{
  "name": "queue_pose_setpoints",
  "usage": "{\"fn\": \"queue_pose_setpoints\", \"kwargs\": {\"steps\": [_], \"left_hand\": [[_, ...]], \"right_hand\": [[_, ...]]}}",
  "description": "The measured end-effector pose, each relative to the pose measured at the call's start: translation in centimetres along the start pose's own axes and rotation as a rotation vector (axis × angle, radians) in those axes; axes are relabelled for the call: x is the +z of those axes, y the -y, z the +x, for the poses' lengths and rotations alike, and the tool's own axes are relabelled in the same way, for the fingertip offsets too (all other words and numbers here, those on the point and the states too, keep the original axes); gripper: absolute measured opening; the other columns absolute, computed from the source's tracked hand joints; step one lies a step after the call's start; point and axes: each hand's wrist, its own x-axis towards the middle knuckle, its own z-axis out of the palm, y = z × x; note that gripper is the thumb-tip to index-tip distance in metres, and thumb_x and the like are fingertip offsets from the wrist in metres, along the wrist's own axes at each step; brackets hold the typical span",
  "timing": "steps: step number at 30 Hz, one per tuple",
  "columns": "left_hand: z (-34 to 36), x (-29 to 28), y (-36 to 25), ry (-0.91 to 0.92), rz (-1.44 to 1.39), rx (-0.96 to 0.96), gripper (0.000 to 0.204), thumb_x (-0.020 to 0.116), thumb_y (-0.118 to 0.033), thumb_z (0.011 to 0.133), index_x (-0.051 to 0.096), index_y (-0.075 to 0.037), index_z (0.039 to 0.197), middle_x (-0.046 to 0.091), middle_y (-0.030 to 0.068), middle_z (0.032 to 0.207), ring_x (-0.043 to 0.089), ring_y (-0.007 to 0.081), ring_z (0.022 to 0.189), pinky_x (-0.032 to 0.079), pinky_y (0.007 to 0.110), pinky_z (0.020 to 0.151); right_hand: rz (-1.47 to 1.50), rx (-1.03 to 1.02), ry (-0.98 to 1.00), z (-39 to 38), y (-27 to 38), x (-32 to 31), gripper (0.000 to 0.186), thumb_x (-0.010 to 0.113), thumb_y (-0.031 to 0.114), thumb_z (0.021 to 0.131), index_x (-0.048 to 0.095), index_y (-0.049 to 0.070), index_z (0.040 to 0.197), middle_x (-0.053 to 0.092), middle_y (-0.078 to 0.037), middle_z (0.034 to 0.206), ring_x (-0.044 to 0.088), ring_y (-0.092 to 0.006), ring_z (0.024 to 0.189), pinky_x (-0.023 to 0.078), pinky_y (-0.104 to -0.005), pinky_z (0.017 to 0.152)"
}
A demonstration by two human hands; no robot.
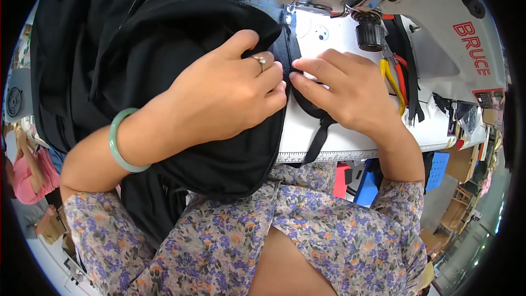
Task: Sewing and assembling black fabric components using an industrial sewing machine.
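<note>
In the frame's left and centre, the black fabric point(148, 38) spreads beside the sewing machine point(438, 38), its edge apparently steadied by both hands. The left hand point(235, 85) curls over it and the right hand point(350, 87) bunches its fingertips there; I cannot tell whether either clamps. The edge's long axis runs vertically, upper end toward the presser foot point(289, 17).

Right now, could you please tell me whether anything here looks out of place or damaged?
Nothing looks plainly spilled or damaged. Slightly untidy, perhaps: a narrow black fabric strip trails askew across the ruler-marked front edge of the white worktable, though it may be harmless.
</note>
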Motion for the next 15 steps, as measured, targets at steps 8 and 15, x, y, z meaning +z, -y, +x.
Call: {"fn": "queue_pose_setpoints", "kwargs": {"steps": [8, 15], "left_hand": [[-0.7, -0.1, 2.4, -0.098, -0.222, 0.047, 0.023, 0.071, -0.007, 0.075, 0.07, -0.012, 0.098, 0.063, 0.0047, 0.108, 0.059, 0.0246, 0.119, 0.032, 0.062, 0.108], [-1.2, -0.2, 2.4, -0.085, -0.296, -0.114, 0.033, 0.074, -0.011, 0.075, 0.068, -0.013, 0.108, 0.062, 0.0024, 0.117, 0.06, 0.0217, 0.115, 0.037, 0.055, 0.105]], "right_hand": [[0.115, -0.032, -0.014, 0.9, 1.0, -0.9, 0.034, 0.067, 0.01, 0.067, 0.064, 0.001, 0.099, 0.066, -0.009, 0.099, 0.064, -0.021, 0.073, 0.052, -0.0317, 0.056], [0.081, -0.042, 0.093, 1.4, 1.7, -1.4, 0.034, 0.067, 0.01, 0.065, 0.064, 0.0, 0.097, 0.065, -0.009, 0.1, 0.064, -0.0195, 0.077, 0.053, -0.0312, 0.059]]}}
